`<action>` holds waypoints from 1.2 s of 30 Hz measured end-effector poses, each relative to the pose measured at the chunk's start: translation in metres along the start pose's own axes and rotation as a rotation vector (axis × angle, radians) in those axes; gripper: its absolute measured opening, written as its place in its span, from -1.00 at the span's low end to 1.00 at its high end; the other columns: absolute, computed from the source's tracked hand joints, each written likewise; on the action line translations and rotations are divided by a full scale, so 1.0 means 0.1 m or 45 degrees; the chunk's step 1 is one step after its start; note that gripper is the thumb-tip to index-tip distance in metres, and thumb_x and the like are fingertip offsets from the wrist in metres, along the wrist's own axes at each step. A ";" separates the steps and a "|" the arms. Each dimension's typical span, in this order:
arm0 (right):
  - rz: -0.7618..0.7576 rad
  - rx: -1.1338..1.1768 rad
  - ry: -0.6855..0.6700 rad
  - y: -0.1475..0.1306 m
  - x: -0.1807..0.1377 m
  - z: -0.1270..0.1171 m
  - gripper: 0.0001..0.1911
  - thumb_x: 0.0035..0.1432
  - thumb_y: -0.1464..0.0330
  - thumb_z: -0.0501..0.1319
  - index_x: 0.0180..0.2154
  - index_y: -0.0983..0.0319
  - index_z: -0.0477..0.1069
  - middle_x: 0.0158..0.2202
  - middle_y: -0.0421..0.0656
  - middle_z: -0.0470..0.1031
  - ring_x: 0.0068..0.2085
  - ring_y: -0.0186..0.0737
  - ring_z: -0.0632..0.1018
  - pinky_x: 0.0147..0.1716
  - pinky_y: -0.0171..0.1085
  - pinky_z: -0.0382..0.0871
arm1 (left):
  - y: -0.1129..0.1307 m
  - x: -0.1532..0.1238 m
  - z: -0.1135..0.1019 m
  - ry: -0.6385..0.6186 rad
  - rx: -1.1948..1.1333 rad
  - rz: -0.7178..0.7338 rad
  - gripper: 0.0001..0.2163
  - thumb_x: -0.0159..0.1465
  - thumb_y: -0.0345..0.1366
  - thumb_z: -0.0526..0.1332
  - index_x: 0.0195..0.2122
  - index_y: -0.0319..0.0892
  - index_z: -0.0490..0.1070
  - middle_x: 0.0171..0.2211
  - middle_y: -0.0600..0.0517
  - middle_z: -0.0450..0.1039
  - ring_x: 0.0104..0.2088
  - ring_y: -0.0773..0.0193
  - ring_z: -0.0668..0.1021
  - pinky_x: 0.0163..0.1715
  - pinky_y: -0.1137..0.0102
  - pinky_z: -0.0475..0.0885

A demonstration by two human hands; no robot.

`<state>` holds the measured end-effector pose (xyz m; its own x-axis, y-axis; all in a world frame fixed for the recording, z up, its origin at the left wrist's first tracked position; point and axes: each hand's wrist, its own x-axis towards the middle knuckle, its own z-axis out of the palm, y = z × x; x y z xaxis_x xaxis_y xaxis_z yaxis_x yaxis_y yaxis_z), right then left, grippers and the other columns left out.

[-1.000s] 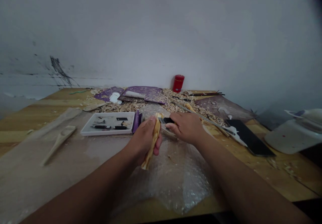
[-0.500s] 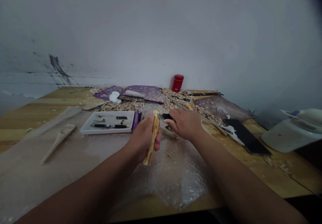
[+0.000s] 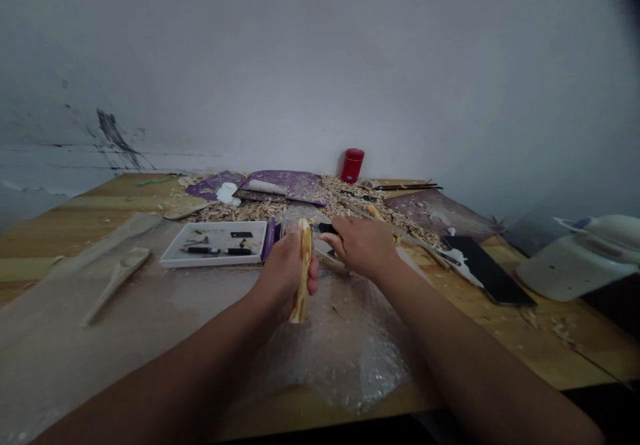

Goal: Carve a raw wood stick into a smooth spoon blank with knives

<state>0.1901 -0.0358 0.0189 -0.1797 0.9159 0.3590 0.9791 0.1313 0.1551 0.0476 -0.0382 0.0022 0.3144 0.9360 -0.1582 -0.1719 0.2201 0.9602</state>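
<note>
My left hand (image 3: 286, 273) is closed round a pale wooden stick (image 3: 303, 270), held nearly upright over a sheet of clear bubble wrap (image 3: 345, 338). My right hand (image 3: 364, 246) is closed round the black handle of a carving knife (image 3: 324, 229); its blade points left and meets the top of the stick. Both forearms reach in from the bottom of the view.
A white tray (image 3: 176, 253) holding small black tools lies left of my hands, and a carved wooden spoon (image 3: 116, 281) lies further left. Wood shavings (image 3: 350, 202), purple sheets (image 3: 290, 185) and a red canister (image 3: 353, 165) sit by the wall. A black slab (image 3: 487, 270) and a white appliance (image 3: 583, 258) are on the right.
The stick has turned from tilted to nearly upright in my left hand. Both hands have shifted slightly up and left in the view, knife still at the stick's top.
</note>
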 end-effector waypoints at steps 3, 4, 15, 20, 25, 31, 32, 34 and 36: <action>0.023 0.001 -0.038 -0.02 0.00 -0.01 -0.36 0.10 -0.02 -0.40 -0.27 0.18 0.29 -0.34 -0.09 0.45 -0.36 -0.18 0.45 -0.51 -0.33 0.06 | 0.00 0.01 -0.01 0.005 0.006 -0.012 -0.61 0.14 0.05 -0.13 -0.49 -0.18 0.20 -0.79 0.16 0.15 -0.84 0.45 0.20 -0.82 0.52 0.12; 0.029 0.002 -0.047 -0.02 0.00 -0.02 -0.36 0.10 -0.02 -0.40 -0.27 0.18 0.29 -0.34 -0.09 0.45 -0.35 -0.17 0.45 -0.51 -0.33 0.07 | 0.01 0.01 -0.01 -0.004 -0.008 -0.029 -0.61 0.14 0.05 -0.13 -0.50 -0.18 0.20 -0.79 0.16 0.15 -0.84 0.45 0.20 -0.82 0.52 0.12; 0.077 0.022 -0.074 0.01 0.00 -0.01 -0.37 0.10 -0.02 -0.39 -0.25 0.17 0.30 -0.34 -0.08 0.46 -0.34 -0.13 0.45 -0.46 -0.28 0.13 | 0.05 -0.02 0.01 0.051 0.144 0.017 -0.62 0.15 0.03 -0.14 -0.56 -0.18 0.16 -0.82 0.15 0.16 -0.86 0.44 0.21 -0.85 0.53 0.08; 0.539 -0.050 0.023 0.42 0.05 0.08 -0.38 0.13 0.03 -0.38 -0.27 0.20 0.32 -0.43 -0.04 0.46 -0.40 -0.12 0.44 -0.48 -0.27 0.09 | 0.07 -0.18 0.09 -0.148 0.009 -0.010 -0.58 0.15 0.08 -0.21 -0.51 -0.17 0.16 -0.87 0.19 0.08 -0.89 0.43 0.17 -0.86 0.54 0.04; 0.334 0.142 0.167 0.35 0.02 0.07 -0.45 0.16 0.06 -0.32 -0.33 0.21 0.31 -0.44 -0.11 0.44 -0.43 -0.21 0.42 -0.54 -0.33 -0.02 | 0.09 -0.10 -0.02 -0.257 -0.150 -0.058 -0.60 0.14 0.07 -0.15 -0.46 -0.18 0.18 -0.84 0.19 0.12 -0.86 0.45 0.17 -0.82 0.53 0.11; 0.027 0.241 0.167 0.16 -0.05 0.05 -0.50 0.15 0.05 -0.26 -0.41 0.22 0.27 -0.49 -0.17 0.42 -0.45 -0.27 0.39 -0.55 -0.36 -0.07 | 0.05 -0.01 -0.09 -0.272 -0.048 -0.009 -0.60 0.15 0.05 -0.14 -0.40 -0.20 0.21 -0.79 0.15 0.20 -0.81 0.43 0.26 -0.77 0.51 0.14; -0.003 0.247 0.164 0.16 -0.06 0.05 -0.50 0.15 0.05 -0.26 -0.42 0.22 0.27 -0.49 -0.18 0.41 -0.45 -0.28 0.39 -0.55 -0.36 -0.07 | 0.04 -0.01 -0.09 -0.272 -0.046 0.000 -0.61 0.15 0.05 -0.14 -0.39 -0.20 0.21 -0.77 0.15 0.22 -0.80 0.43 0.27 -0.75 0.51 0.16; -0.034 0.252 0.163 0.17 -0.07 0.05 -0.51 0.15 0.05 -0.25 -0.42 0.22 0.26 -0.48 -0.18 0.41 -0.44 -0.28 0.40 -0.54 -0.36 -0.06 | 0.03 0.00 -0.09 -0.259 -0.045 0.031 -0.63 0.16 0.03 -0.13 -0.37 -0.19 0.20 -0.73 0.14 0.23 -0.76 0.44 0.29 -0.71 0.51 0.19; -0.048 0.247 0.161 0.14 -0.08 0.03 -0.50 0.15 0.05 -0.25 -0.42 0.23 0.26 -0.48 -0.17 0.41 -0.44 -0.28 0.40 -0.54 -0.36 -0.07 | 0.02 0.02 -0.08 -0.234 -0.034 0.077 -0.66 0.16 0.01 -0.11 -0.36 -0.18 0.20 -0.71 0.15 0.24 -0.74 0.44 0.30 -0.69 0.51 0.21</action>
<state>0.2059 -0.0400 0.0151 -0.2152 0.8558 0.4704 0.9692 0.2462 -0.0046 0.0403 -0.0342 0.0016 0.4677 0.8823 -0.0530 -0.2199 0.1742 0.9598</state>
